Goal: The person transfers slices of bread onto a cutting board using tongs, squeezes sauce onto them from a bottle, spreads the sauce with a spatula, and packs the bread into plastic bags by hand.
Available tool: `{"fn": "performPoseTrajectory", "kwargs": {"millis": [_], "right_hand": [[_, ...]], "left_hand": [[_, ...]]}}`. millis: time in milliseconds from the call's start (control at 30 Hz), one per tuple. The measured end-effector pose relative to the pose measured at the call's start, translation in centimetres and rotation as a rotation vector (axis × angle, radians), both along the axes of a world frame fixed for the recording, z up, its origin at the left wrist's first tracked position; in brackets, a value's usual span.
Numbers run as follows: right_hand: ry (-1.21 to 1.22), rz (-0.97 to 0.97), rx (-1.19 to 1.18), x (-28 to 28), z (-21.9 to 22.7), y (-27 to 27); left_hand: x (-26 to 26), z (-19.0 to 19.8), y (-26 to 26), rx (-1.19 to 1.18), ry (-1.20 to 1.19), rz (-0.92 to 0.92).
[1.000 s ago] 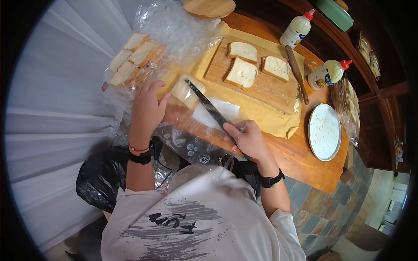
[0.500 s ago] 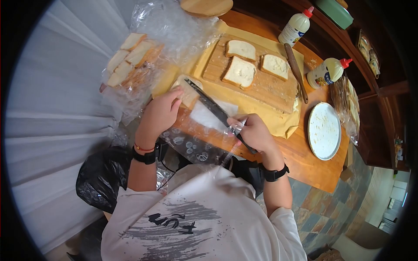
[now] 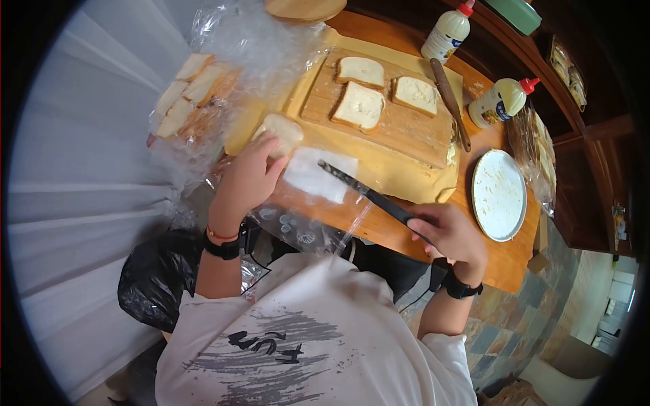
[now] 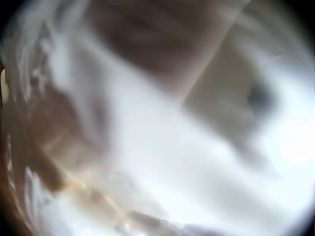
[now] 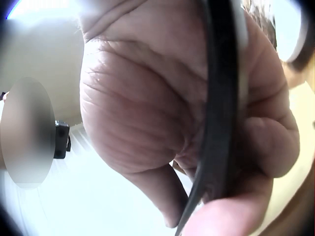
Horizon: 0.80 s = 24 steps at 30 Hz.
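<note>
In the head view my left hand rests its fingertips on the near-left part of a slice of white bread, with the thumb apart at the lower edge. My right hand grips the handle of a long black knife. The blade points left over a white sheet beside the bread. In the right wrist view the dark knife crosses the palm, with fingers curled round it. Blurred white and brown shapes fill the left wrist view.
Bread slices topped with a pale spread lie on a wooden board. Two squeeze bottles, a wooden-handled tool and a white plate stand beyond. Several more slices sit at left by clear plastic.
My left hand has come onto the bread slice from its left side. My right hand has drawn back to the right with the knife, whose blade has left the bread.
</note>
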State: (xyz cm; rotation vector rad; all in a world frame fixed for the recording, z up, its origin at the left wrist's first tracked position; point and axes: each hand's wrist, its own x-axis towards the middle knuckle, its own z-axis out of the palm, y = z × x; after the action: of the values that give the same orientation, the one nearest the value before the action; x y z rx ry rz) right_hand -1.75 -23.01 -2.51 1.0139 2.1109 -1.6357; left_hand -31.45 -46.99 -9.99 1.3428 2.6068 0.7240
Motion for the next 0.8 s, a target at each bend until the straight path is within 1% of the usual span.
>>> {"fn": "performPoseTrajectory", "kwargs": {"millis": [100, 133, 167, 200, 233, 267, 300, 333, 367, 433, 467, 533, 567, 700, 767, 800], "right_hand": [[0.033, 0.022, 0.027, 4.7, -1.0, 0.9], [0.089, 0.040, 0.054, 6.1, -1.2, 1.0], [0.088, 0.035, 0.051, 7.4, -1.4, 1.0], [0.105, -0.033, 0.033, 8.8, -1.5, 1.0], [0.123, -0.101, 0.017, 10.0, -1.5, 1.0], [0.127, -0.158, 0.009, 11.0, -1.6, 0.9], [0.128, -0.163, 0.008, 11.6, -1.7, 1.1], [0.174, -0.219, -0.013, 12.1, -2.0, 1.3], [0.221, -0.277, -0.033, 12.5, -2.2, 1.3], [0.261, -0.279, 0.006, 11.6, -2.2, 1.6], [0.269, -0.317, 0.048, 10.7, -2.3, 1.6], [0.280, -0.368, 0.142, 8.6, -2.7, 1.9], [0.283, -0.369, 0.143, 7.6, -2.9, 2.1], [0.287, -0.346, 0.151, 4.3, -3.3, 2.7], [0.191, -0.269, 0.211, 3.1, -3.2, 3.0], [0.185, -0.248, 0.211, 2.7, -3.3, 3.0]], "left_hand": [[1.8, 1.0, 0.5, -0.036, 0.022, -0.036], [2.5, 1.7, 0.7, -0.039, 0.020, -0.040], [3.4, 2.8, 1.0, -0.072, -0.060, -0.043], [4.3, 3.7, 1.3, -0.105, -0.141, -0.046], [5.4, 4.3, 1.5, -0.109, -0.142, -0.050], [6.5, 4.8, 1.7, -0.120, -0.060, -0.096], [7.6, 5.2, 1.9, -0.130, 0.023, -0.141], [8.6, 5.5, 2.2, -0.183, 0.092, -0.169], [9.7, 6.0, 2.5, -0.181, 0.094, -0.174], [11.6, 7.1, 3.0, -0.149, 0.091, -0.247], [12.3, 7.3, 3.3, -0.181, 0.083, -0.253], [12.8, 6.5, 3.5, -0.158, 0.100, -0.272], [13.0, 6.2, 3.6, -0.134, 0.115, -0.288], [13.3, 5.8, 3.8, -0.117, 0.216, -0.283], [13.0, 5.2, 3.7, -0.137, 0.246, -0.216], [12.8, 5.4, 3.5, -0.137, 0.247, -0.214]]}}
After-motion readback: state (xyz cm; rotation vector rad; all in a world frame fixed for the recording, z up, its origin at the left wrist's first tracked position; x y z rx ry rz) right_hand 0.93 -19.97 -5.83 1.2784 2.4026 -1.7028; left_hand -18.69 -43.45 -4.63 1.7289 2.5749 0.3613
